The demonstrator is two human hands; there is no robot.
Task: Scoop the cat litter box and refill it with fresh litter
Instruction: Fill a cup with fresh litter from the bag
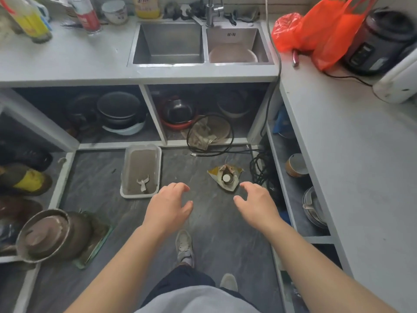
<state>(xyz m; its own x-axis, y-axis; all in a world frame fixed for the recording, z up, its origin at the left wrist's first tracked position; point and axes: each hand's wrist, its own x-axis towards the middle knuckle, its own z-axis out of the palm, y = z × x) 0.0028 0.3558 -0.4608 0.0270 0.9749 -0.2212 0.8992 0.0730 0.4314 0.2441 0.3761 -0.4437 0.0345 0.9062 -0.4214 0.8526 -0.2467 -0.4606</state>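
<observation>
The litter box (141,171) sits on the floor (203,222) at about 11 o'clock from the left hand (168,206), its far end against the base of the counter (67,71). This position keeps it out of the walkway. It holds grey litter; a white scoop (143,182) lies on the litter near the box's near end, within first reach.

An open bag (225,178) stands on the floor at about 11 o'clock from the right hand (256,204), well apart from the box. A round container is visible in its mouth. Whether the bag holds fresh litter cannot be told.

Both hands are held out over the floor, palms down, fingers spread and loosely curled. Neither hand touches or holds anything. The left hand is just beside the box's near right corner; the right hand is near the bag.

Judgement: the task is at its start. Scooping is not yet done, as the scoop lies untouched. The next move likely calls for crouching and taking the scoop by its handle.

A cable (259,168) lies coiled at 3 o'clock from the bag. It is a possible snag.
</observation>
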